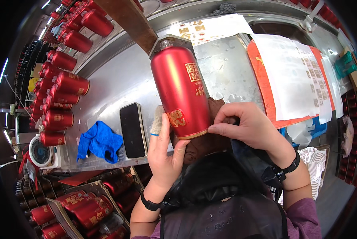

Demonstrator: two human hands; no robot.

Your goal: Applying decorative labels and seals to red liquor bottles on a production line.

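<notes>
A glossy red bottle (pixel 178 83) with gold emblems and a gold band round its base lies in front of me, its clear neck against a metal bracket on a brown beam (pixel 130 28). My left hand (pixel 162 161) grips the bottle's base from the left, fingers along its side and thumb at the bottom edge. A beige cloth sleeve with a blue band covers one of its fingertips. At the base's right edge, my right hand (pixel 246 125) is closed in a pinch, thumb tip touching the gold band. Whatever lies between those fingers cannot be made out.
On the metal table lie a phone (pixel 132 131), a blue cloth (pixel 100 143) and a sheet of gold stickers (pixel 210 28). White sheets (pixel 282 79) cover an orange-red board (pixel 258 75). Red bottles (pixel 65 85) line the left; a small fan (pixel 41 151) stands near a box of bottles (pixel 94 207).
</notes>
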